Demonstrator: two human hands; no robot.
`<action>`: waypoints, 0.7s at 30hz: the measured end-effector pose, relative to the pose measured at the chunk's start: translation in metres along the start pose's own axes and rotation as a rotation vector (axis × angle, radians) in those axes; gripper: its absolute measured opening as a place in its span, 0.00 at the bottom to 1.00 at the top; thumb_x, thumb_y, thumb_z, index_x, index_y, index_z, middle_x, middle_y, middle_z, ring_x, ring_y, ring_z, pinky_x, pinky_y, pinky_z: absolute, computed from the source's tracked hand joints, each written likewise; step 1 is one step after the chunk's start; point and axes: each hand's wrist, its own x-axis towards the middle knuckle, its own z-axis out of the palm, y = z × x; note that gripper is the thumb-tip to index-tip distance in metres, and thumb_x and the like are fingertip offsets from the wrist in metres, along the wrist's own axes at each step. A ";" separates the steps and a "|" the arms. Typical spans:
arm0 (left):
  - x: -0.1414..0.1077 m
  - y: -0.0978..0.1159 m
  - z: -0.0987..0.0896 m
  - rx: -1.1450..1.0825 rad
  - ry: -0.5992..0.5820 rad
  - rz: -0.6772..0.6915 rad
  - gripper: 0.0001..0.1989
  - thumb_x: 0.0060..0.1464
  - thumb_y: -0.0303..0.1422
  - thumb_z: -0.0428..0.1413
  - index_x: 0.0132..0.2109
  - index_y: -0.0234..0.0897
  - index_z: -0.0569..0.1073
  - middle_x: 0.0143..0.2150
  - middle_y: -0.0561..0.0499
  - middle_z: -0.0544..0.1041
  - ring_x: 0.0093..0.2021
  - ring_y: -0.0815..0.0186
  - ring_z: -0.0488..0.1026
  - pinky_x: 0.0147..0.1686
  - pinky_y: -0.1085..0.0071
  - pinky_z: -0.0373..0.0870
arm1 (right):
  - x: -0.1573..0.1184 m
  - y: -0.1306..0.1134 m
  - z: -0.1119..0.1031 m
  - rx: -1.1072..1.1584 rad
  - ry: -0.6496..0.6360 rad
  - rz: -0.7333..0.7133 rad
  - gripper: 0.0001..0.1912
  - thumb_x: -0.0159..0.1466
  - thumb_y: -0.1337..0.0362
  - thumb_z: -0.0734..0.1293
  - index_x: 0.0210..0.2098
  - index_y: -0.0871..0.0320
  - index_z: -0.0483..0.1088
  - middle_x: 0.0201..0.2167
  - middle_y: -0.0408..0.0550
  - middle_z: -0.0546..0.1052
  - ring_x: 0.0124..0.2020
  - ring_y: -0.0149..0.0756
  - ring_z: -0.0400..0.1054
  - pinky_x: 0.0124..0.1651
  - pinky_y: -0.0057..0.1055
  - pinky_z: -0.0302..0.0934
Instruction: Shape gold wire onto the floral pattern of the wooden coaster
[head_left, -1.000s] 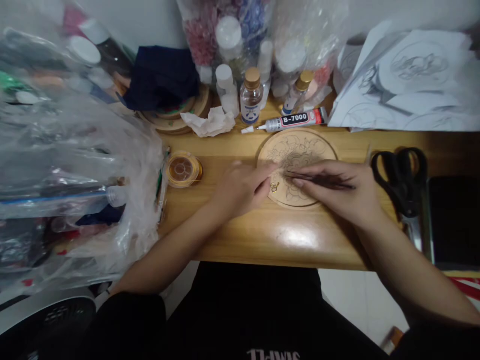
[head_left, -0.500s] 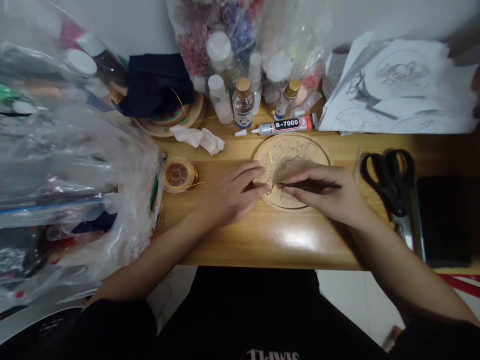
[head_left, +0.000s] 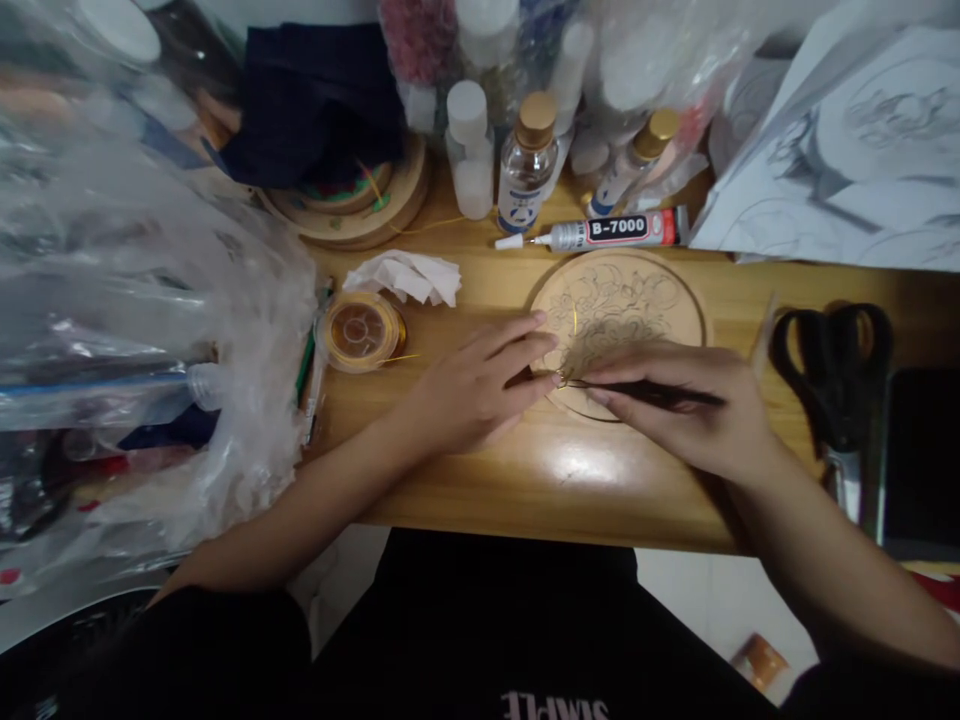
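A round wooden disc point(head_left: 630, 290) with a fine line drawing lies on the wooden table. My right hand point(head_left: 675, 400) grips dark tweezers point(head_left: 652, 388), their tips low on the disc's left part. At those tips is a small piece of gold wire point(head_left: 561, 379), touched by a fingertip of my left hand point(head_left: 487, 385). The fingers of my left hand are spread over the disc's left edge. A short gold strip point(head_left: 575, 318) sits higher on the disc. Left of my left hand is a spool of gold wire point(head_left: 364, 333) with a loose end.
Behind the disc lies a B-7000 glue tube point(head_left: 619, 230), with small bottles point(head_left: 525, 165) beyond. Black scissors point(head_left: 836, 370) and a dark phone point(head_left: 922, 460) are at right. Crumpled tissue point(head_left: 405, 275), plastic bags point(head_left: 247, 300) and pencils point(head_left: 311, 370) are at left; paper drawings point(head_left: 847, 170) stand at the back right.
The view has come closer and shifted, so the things on the table appear larger. Both hands keep nearly the same pose at the disc, with the tweezers still in my right hand.
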 end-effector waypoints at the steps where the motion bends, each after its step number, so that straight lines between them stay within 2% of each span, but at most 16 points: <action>1: 0.000 0.000 0.000 0.004 0.005 -0.003 0.12 0.62 0.26 0.51 0.51 0.32 0.72 0.58 0.40 0.72 0.65 0.50 0.63 0.59 0.53 0.70 | 0.000 0.000 0.000 -0.003 0.004 -0.004 0.04 0.59 0.68 0.73 0.36 0.58 0.77 0.33 0.47 0.81 0.34 0.32 0.76 0.33 0.27 0.68; 10: 0.003 0.002 0.000 0.020 0.040 -0.011 0.11 0.64 0.25 0.50 0.50 0.31 0.73 0.56 0.39 0.74 0.62 0.52 0.67 0.58 0.55 0.72 | -0.001 -0.001 0.003 -0.028 0.008 0.011 0.07 0.59 0.69 0.72 0.38 0.54 0.78 0.33 0.44 0.80 0.32 0.32 0.75 0.33 0.30 0.67; 14: 0.002 0.002 0.000 0.026 0.031 -0.011 0.11 0.64 0.25 0.49 0.50 0.31 0.74 0.57 0.39 0.74 0.62 0.53 0.67 0.58 0.55 0.72 | -0.003 -0.004 0.004 -0.026 0.012 0.038 0.07 0.60 0.68 0.72 0.38 0.52 0.77 0.34 0.44 0.80 0.35 0.34 0.75 0.36 0.32 0.68; 21: 0.005 0.002 -0.002 0.052 0.030 -0.006 0.11 0.64 0.26 0.49 0.49 0.33 0.74 0.56 0.41 0.75 0.60 0.55 0.69 0.56 0.57 0.73 | -0.009 -0.007 0.008 -0.075 0.048 -0.013 0.11 0.60 0.70 0.71 0.41 0.49 0.76 0.36 0.42 0.80 0.36 0.33 0.75 0.37 0.33 0.69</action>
